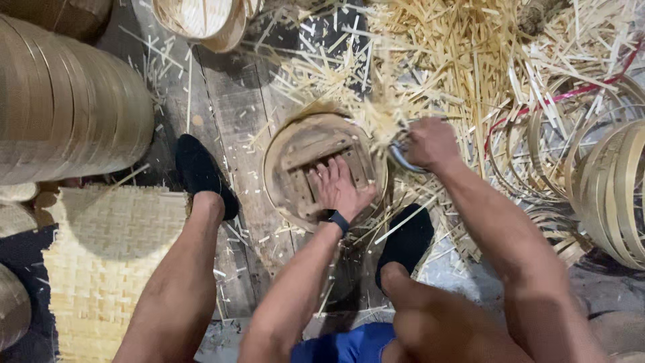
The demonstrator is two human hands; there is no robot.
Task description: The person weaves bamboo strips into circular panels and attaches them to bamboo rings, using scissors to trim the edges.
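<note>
My left hand (341, 188) flat on steamer (316, 168) slats; right hand (430, 142) fisted on blade (396, 158) — light, brittle, grip rim.

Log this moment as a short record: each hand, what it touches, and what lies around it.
left hand: flat on the slats inside a round bamboo tray
right hand: shut on a curved metal tool, blurred
floor: dark wooden planks
right side: bamboo hoops, loose strips
left side: woven mat
</note>
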